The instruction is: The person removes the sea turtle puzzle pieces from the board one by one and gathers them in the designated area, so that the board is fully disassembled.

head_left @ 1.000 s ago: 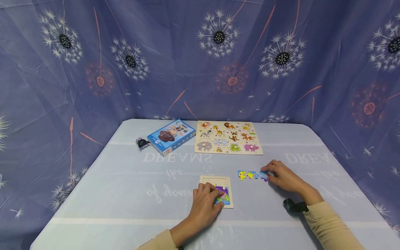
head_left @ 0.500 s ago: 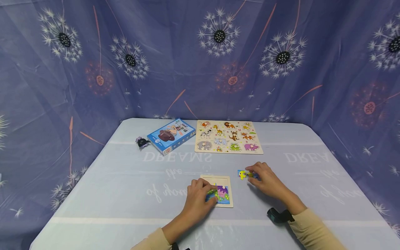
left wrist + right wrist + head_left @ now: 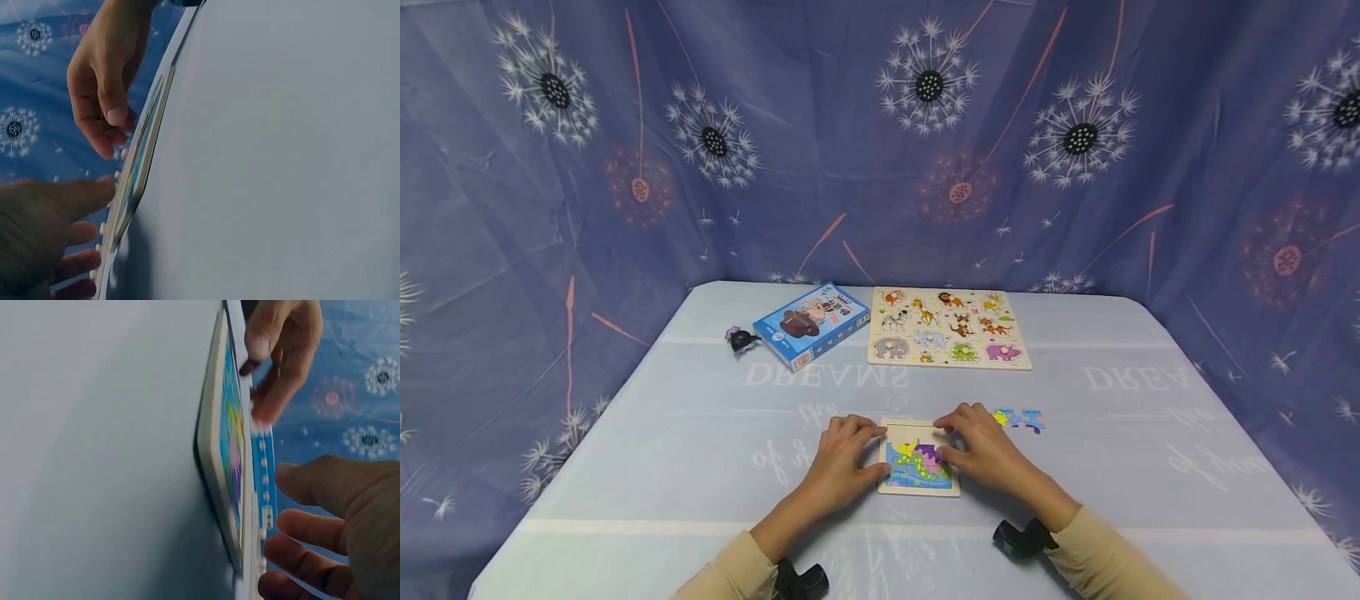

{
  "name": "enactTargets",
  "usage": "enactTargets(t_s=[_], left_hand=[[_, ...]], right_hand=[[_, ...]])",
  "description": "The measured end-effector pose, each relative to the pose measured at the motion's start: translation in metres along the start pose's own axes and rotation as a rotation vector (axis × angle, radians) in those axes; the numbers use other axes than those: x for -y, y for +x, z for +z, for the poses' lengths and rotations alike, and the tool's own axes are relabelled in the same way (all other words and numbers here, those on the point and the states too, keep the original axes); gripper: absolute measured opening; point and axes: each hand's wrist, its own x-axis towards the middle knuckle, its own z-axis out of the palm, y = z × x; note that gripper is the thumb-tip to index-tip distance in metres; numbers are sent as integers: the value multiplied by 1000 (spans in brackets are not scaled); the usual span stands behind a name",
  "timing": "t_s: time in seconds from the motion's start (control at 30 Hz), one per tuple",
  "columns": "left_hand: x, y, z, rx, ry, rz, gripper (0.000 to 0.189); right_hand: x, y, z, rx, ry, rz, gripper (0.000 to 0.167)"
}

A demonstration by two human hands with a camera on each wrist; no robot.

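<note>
Puzzle tray [image 3: 917, 432], partly filled, is flanked by left hand [image 3: 838, 463] and right hand [image 3: 987, 452], both empty, fingers [image 3: 309, 529] parted; loose pieces [image 3: 1032, 417] laid nearby.

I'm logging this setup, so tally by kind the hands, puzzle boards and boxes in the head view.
Hands: 2 (left hand, right hand)
Puzzle boards: 2 (small framed puzzle, animal board)
Boxes: 1 (blue box)
Total: 5

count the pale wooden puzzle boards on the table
2: a small pale wooden puzzle tray between the left hand and the right hand, and a large pale wooden animal board farther back.
</note>
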Motion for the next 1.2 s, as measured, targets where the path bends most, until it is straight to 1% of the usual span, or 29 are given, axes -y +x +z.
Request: enactTargets(t_s=[0.13,0.23,0.47,0.67,0.8,1.2], left_hand=[[6,2,-1,52,6,26,50],[9,4,-1,81,4,38,53],[8,3,-2,134,31,53,55],[7,1,0,145,58,44,54],[7,1,1,147,70,42,54],[7,0,1,148,63,50,53]], right_hand=[[13,4,5,51,10,18,32],[22,7,9,71,15,24,31],[32,10,17,56,13,-39,28],[37,12,21,67,23,-27,29],[38,14,24,66,7,-21,28],[39,15,28,89,-11,2,27]])
